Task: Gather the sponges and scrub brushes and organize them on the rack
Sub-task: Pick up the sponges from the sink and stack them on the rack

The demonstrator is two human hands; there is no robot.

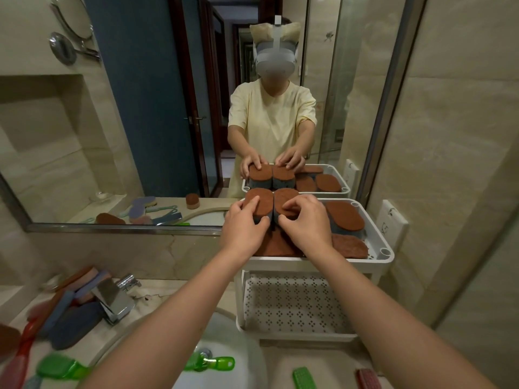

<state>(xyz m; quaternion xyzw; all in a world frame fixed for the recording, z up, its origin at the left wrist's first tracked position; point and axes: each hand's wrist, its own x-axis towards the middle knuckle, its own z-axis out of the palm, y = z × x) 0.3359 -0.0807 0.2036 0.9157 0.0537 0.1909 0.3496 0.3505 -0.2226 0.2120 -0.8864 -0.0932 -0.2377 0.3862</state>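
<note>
Hazard noted: the left sponge [259, 202] and right sponge [285, 202] stand side by side, touching, at the left end of the rack's [376, 258] top tier. Uneven pressure could tip either one over the rim. The left hand [244, 224] grips the left sponge, fingers curled over its top. The right hand [307, 223] pinches the right sponge likewise. A green brush [209, 363] is not yet gathered.
</note>
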